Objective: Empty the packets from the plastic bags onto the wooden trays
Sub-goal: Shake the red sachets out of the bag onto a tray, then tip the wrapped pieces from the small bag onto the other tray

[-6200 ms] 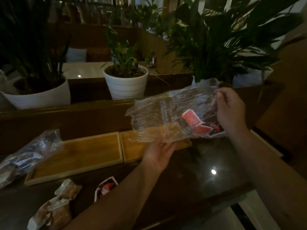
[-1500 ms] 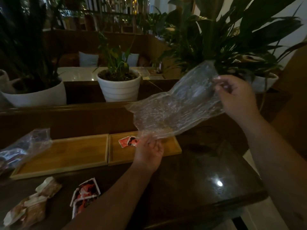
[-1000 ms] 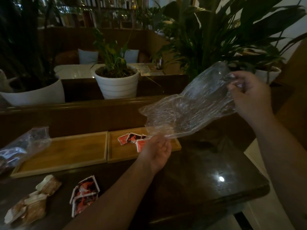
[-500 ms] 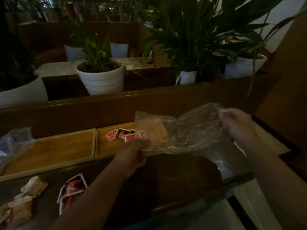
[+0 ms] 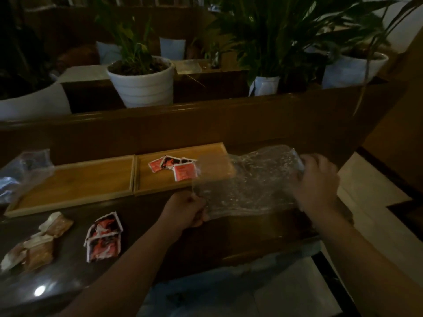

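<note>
Between the left hand (image 5: 186, 209) and right hand (image 5: 314, 181), each grip pinched on it, stretches one clear bag (image 5: 247, 181). Two wooden trays (image 5: 75, 186) sit side by side; the right one holds three red packets (image 5: 183, 171).

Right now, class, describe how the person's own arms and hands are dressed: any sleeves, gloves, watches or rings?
Both forearms are bare, with no sleeve in view. The left hand and right hand wear no gloves. No watch, bracelet or ring shows, though the dim light could hide a thin one.

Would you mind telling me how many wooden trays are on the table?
2: the left tray sits bare; the right tray beside it holds red packets.
</note>
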